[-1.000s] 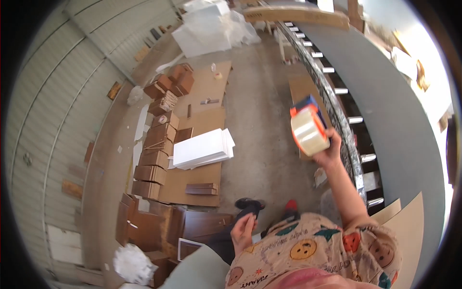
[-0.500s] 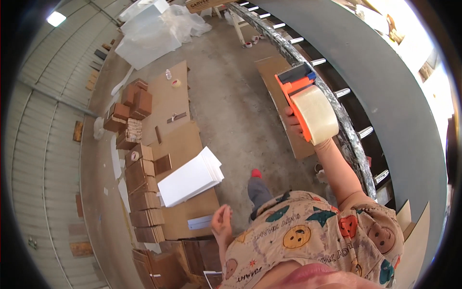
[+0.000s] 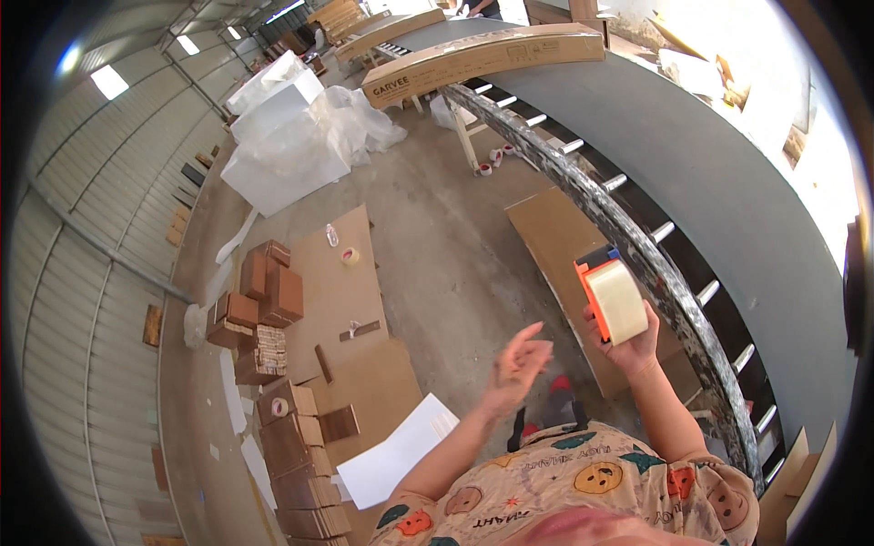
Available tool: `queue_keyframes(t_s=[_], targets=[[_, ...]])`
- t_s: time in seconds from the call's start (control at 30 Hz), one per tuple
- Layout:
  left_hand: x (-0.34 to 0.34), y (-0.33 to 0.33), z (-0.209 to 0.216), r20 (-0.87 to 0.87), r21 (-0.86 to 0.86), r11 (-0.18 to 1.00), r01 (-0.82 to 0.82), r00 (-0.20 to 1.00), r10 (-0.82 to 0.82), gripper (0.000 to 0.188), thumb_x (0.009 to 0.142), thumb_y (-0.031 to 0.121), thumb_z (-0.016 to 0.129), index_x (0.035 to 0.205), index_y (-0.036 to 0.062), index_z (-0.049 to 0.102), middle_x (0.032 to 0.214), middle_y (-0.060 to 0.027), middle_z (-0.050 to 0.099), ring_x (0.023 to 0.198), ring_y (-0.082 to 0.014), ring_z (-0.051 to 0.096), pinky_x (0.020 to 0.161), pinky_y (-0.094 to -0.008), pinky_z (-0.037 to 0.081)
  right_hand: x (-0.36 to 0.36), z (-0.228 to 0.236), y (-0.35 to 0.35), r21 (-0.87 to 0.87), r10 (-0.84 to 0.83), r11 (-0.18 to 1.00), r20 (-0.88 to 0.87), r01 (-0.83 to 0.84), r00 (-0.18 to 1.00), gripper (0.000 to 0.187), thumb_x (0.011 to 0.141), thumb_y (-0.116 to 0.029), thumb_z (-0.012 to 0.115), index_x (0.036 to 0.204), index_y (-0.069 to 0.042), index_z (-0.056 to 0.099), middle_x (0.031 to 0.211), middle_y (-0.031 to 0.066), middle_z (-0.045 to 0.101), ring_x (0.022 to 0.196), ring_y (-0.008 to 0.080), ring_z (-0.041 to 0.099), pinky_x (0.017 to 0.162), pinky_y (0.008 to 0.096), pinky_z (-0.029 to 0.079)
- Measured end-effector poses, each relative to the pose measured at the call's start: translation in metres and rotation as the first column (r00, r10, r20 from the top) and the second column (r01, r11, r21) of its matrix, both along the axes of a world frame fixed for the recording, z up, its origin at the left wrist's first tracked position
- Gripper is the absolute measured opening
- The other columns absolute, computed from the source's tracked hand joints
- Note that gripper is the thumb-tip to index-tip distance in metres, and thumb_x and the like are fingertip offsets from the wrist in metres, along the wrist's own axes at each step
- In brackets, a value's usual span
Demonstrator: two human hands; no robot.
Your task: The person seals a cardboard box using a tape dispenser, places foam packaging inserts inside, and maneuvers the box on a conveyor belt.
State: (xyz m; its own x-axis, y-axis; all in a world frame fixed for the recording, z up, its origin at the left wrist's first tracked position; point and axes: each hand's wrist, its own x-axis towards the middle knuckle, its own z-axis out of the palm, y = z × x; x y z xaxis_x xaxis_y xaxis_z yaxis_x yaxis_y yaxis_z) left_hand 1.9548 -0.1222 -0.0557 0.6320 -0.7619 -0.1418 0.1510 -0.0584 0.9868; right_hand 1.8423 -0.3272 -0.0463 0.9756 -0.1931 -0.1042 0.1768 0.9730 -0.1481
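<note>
An orange tape dispenser with a wide roll of clear tape is in my right hand, held up beside the conveyor's rail. The fingers wrap round its far side and are partly hidden behind the roll. My left hand is raised in front of my body, fingers stretched and somewhat apart, with nothing in it. A gap separates it from the dispenser. Beyond my left forearm, white panels lie stacked on flat cardboard.
A roller conveyor carrying a long grey panel curves along my right. A long cardboard box lies across its far part. At left stand stacks of brown boards and brown boxes. White foam blocks are farther off.
My left hand has risen from low at my side toward the middle. The dispenser in my right hand is now lower and nearer my body. The view has tilted up, showing the long box.
</note>
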Motion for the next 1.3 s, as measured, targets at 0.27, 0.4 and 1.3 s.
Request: queue_keyframes(t_s=[0.27, 0.4, 1.3], targets=[[0.067, -0.091, 0.017, -0.139, -0.181, 0.979, 0.096, 0.983, -0.122, 0.076, 0.092, 0.027, 0.058, 0.148, 0.0113, 0.008, 0.136, -0.0168, 0.038, 0.112, -0.0209, 0.051, 0.089, -0.0350, 0.048, 0.119, -0.020, -0.052, 0.091, -0.092, 0.991, -0.045, 0.096, 0.995, 0.052, 0.075, -0.029, 0.046, 0.120, -0.005, 0.054, 0.116, 0.0146, 0.058, 0.100, 0.0320, 0.056, 0.079, 0.0428, 0.048], [0.118, -0.106, 0.030, -0.059, -0.130, 0.989, -0.070, 0.996, 0.063, 0.063, 0.094, 0.023, 0.056, 0.144, 0.0069, 0.022, 0.128, -0.0150, 0.049, 0.106, -0.0200, 0.057, 0.086, -0.0324, 0.049, 0.175, -0.001, -0.086, 0.028, -0.050, 0.998, 0.063, 0.048, 0.997, 0.051, 0.077, -0.026, 0.047, 0.122, -0.003, 0.053, 0.120, 0.0149, 0.057, 0.103, 0.0322, 0.057, 0.079, 0.0428, 0.048], [0.558, -0.184, 0.007, -0.329, -0.483, 0.851, -0.208, 0.943, 0.044, 0.068, 0.081, 0.028, 0.074, 0.133, 0.0098, 0.033, 0.122, -0.0038, 0.047, 0.114, -0.0147, 0.048, 0.097, -0.0326, 0.042, 0.589, 0.056, -0.106, -0.819, -0.315, -0.574, 0.185, -0.031, 0.931, 0.089, 0.068, -0.021, 0.068, 0.142, -0.003, 0.023, 0.121, 0.0257, 0.042, 0.106, 0.0420, 0.051, 0.089, 0.0453, 0.045]])
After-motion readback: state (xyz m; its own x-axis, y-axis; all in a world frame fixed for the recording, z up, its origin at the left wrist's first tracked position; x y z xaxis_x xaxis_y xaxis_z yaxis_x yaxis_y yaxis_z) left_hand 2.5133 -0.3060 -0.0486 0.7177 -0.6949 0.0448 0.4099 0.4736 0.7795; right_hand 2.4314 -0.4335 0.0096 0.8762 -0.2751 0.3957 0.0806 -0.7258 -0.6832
